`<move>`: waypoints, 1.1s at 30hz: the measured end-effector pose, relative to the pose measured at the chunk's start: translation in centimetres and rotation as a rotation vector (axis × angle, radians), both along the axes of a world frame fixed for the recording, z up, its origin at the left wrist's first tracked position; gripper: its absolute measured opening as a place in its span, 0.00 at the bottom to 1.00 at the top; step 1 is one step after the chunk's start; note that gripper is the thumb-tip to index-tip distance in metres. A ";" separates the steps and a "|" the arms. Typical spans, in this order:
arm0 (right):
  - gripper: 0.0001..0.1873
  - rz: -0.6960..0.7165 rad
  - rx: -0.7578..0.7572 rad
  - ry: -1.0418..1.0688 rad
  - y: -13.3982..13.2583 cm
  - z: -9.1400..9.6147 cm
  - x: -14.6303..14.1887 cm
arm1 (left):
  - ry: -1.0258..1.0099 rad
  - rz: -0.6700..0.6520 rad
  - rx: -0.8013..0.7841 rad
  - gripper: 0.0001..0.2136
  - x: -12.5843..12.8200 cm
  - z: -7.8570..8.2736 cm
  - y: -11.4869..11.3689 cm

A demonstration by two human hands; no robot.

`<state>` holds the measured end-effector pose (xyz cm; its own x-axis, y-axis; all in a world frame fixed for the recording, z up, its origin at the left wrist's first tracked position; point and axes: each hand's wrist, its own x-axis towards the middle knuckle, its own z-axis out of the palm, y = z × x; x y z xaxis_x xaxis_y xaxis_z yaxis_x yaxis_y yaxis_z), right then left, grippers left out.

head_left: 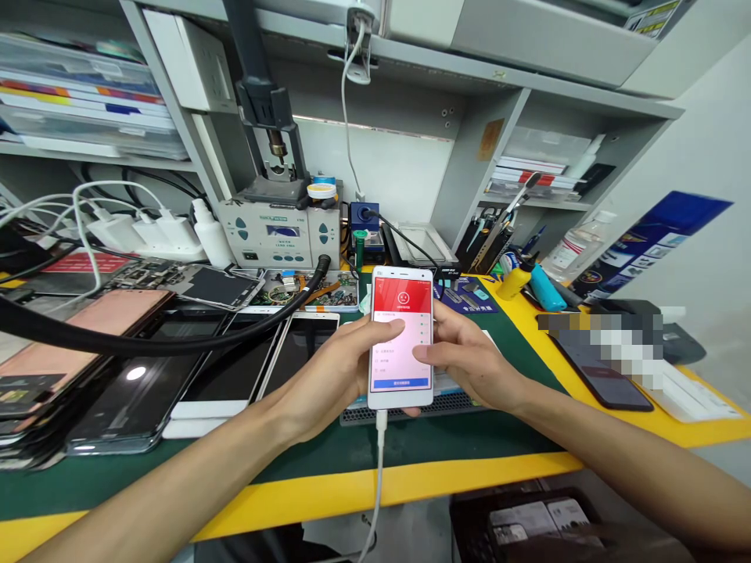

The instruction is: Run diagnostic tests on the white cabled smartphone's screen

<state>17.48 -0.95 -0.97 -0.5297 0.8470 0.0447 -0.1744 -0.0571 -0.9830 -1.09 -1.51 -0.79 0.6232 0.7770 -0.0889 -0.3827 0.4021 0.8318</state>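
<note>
A white smartphone [401, 360] is held upright in both hands above the bench, its lit screen facing me. The screen has a red band with a face icon on top, a list below and a blue button at the bottom. My left hand [346, 360] grips the left side, with its thumb over the upper list. From the right, my right hand [469, 356] grips the other edge, its thumb over the middle of the screen. The other fingers are mostly hidden behind the phone. A white charging cable [380, 461] is plugged into its bottom and hangs past the bench edge.
Stacked phones and phone parts [134, 367] cover the left side. A thick black hose [235, 344] crosses above them. Behind stand a soldering station [282, 238] and a parts tray [340, 293]. Bottles [516, 279] and a dark phone [592, 363] lie right.
</note>
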 end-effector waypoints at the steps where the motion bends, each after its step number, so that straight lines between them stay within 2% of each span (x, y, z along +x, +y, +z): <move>1: 0.27 0.002 0.000 0.002 0.0 0.0 0.0 | 0.000 0.001 0.001 0.18 0.0 0.0 0.0; 33: 0.26 -0.013 -0.004 -0.015 -0.1 0.0 -0.1 | 0.004 0.000 0.003 0.17 0.0 0.2 -0.1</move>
<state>17.40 -1.06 -1.00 -0.5190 0.8541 0.0338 -0.1604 -0.0584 -0.9853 -1.14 -1.58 -0.63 0.6230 0.7771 -0.0892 -0.3795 0.4000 0.8343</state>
